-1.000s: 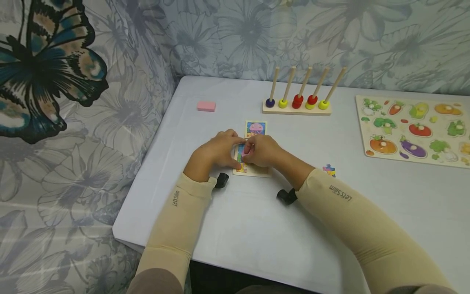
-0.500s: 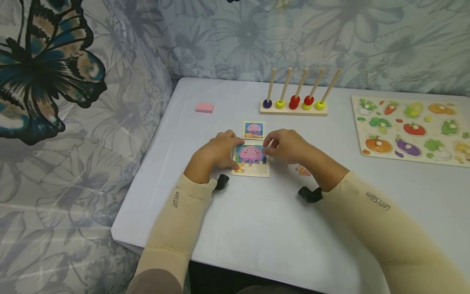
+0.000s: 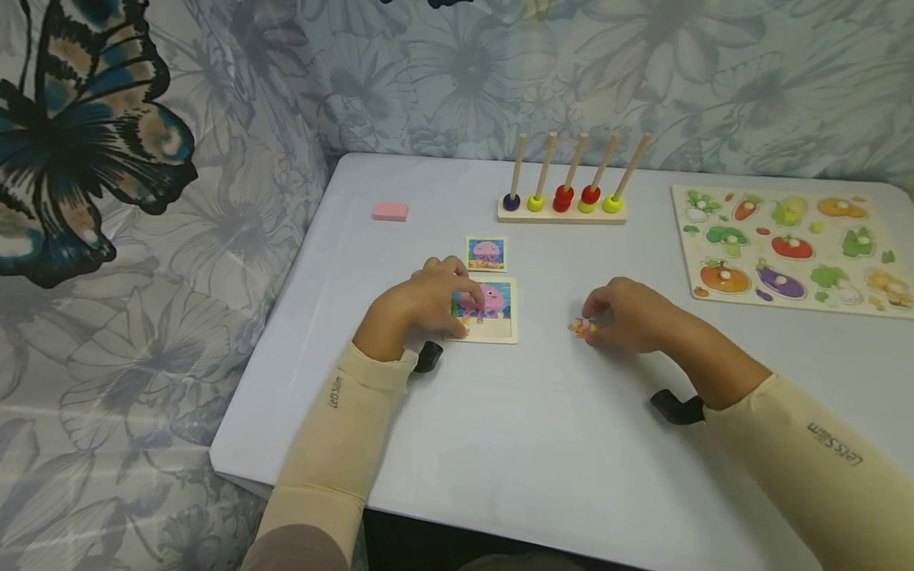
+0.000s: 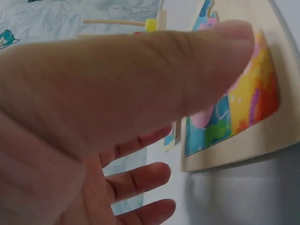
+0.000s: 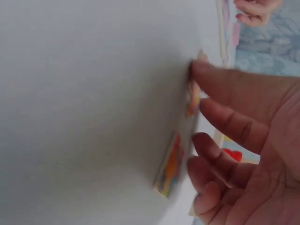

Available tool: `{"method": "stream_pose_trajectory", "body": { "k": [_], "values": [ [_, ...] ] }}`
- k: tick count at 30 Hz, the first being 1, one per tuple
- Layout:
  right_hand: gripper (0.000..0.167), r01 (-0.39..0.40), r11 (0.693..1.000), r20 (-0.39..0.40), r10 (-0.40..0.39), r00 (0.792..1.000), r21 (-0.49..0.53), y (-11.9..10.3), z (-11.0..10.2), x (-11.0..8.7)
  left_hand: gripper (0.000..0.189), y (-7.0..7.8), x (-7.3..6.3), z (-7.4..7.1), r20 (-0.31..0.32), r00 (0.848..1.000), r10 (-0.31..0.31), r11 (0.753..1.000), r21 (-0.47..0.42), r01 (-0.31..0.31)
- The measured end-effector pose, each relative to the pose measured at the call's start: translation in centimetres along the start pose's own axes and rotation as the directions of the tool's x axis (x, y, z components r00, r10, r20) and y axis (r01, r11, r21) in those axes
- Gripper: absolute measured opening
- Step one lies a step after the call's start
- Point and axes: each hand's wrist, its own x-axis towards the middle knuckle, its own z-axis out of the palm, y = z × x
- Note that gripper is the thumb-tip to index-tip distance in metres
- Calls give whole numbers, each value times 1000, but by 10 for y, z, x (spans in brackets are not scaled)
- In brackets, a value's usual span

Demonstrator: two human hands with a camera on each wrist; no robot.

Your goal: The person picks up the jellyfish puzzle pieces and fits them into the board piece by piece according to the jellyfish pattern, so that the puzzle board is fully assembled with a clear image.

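Note:
A small wooden jigsaw board (image 3: 503,329) with a pink jellyfish picture lies in front of me, its lower strip partly bare wood. My left hand (image 3: 421,305) rests at its left side, thumb over the lower left corner and index finger over the picture. In the left wrist view the other fingers are loosely spread. To the right, my right hand (image 3: 631,317) pinches a colourful puzzle piece (image 3: 581,327) on the table between thumb and index finger. Beside it, the right wrist view shows a second puzzle piece (image 5: 169,164), apart from the fingers.
A jellyfish picture card (image 3: 486,254) lies just beyond the board. Farther back are a pink block (image 3: 389,212) and a wooden peg stand (image 3: 560,216) with coloured beads. A vegetable puzzle board (image 3: 793,246) lies at the right. The table (image 3: 457,444) has a white cover.
My right hand has let go of the pink piece in the jellyfish board and moved right to the loose pieces. My left index finger has come over the picture.

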Motion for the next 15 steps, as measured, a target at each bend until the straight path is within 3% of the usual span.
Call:
{"method": "stream_pose_trajectory", "body": {
  "k": [7,15],
  "values": [
    [27,18,1000,-56,-19,998,-15,-5,8,-3,46,1,0,1,39,999,3,1000,23,-4],
    [19,51,999,-74,-51,996,4,-25,4,-1,48,1,0,1,48,999,-22,999,-30,23]
  ]
}}
